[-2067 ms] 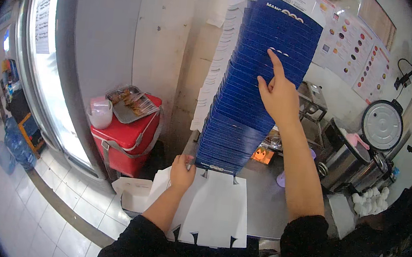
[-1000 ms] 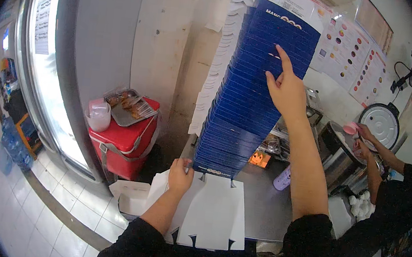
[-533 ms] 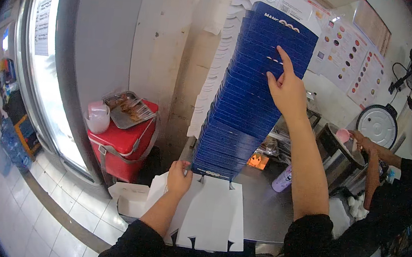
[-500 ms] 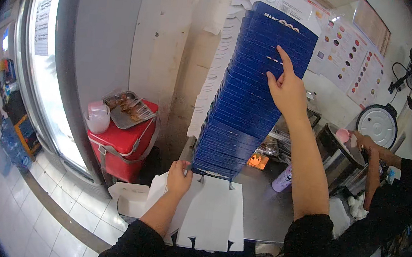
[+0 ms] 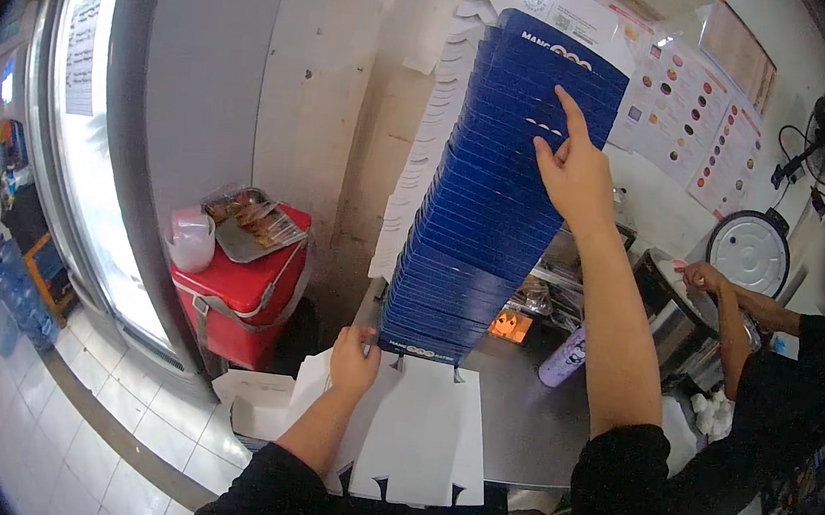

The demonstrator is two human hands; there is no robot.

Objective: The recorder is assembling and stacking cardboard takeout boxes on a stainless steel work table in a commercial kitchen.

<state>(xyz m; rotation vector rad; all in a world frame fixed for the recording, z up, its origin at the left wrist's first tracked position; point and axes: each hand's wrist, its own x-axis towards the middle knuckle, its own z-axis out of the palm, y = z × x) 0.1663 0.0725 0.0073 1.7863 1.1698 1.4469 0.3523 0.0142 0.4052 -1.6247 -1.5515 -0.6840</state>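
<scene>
A tall stack of nested blue and white cartons point(image 5: 482, 220) leans away from me above a steel counter. Against its upper blue face lies my right hand point(image 5: 579, 169), index finger stretched upward and thumb held apart; the other fingers are bent. The white inner side of a flat, unfolded carton point(image 5: 420, 429) spreads toward me from the bottom of the stack. Down at the stack's lower left corner, my left hand point(image 5: 355, 362) has its fingers curled at the carton's edge, their tips partly hidden.
An open white carton point(image 5: 261, 406) sits left of my left forearm. A red cooler point(image 5: 236, 314) carries a tray of food point(image 5: 249, 230) and a white jug point(image 5: 191, 242). A purple bottle point(image 5: 563, 359) stands right of the stack. A co-worker's hands point(image 5: 707, 278) are over a large pot point(image 5: 678, 311).
The view has shifted slightly. My hands hold almost the same places at the stack. At the right, the co-worker's hands have come together, and the pink cup no longer shows clearly.
</scene>
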